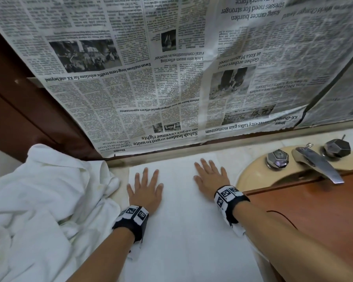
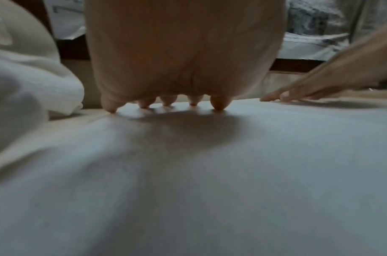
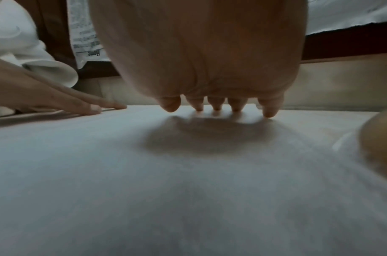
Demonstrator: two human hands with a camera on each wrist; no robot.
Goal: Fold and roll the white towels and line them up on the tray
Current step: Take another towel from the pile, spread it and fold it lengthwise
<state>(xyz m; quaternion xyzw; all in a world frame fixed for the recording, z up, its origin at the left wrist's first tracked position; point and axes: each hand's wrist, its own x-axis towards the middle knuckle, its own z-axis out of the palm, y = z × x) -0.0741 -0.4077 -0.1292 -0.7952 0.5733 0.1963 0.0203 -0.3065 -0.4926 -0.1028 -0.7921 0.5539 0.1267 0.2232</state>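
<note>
A white towel [image 1: 181, 216] lies spread flat on the counter in front of me. My left hand [image 1: 146, 188] presses on its left part with straight, spread fingers. My right hand [image 1: 209, 176] lies flat on its far right part, fingers straight too. The left wrist view shows my left fingertips [image 2: 166, 104] touching the towel [image 2: 199, 173], with the right hand [image 2: 319, 86] off to the right. In the right wrist view my right fingertips [image 3: 216, 107] press the towel [image 3: 188, 181], and the left hand [image 3: 56, 97] lies at the left. A heap of crumpled white towels [image 1: 39, 200] sits to the left.
A brown wooden tray or board [image 1: 314, 208] lies over the beige sink [image 1: 253, 176] at the right, under a chrome tap [image 1: 316, 163] with two knobs. Newspaper [image 1: 171, 68] covers the wall behind the counter. A dark wooden frame [image 1: 18, 119] rises at the left.
</note>
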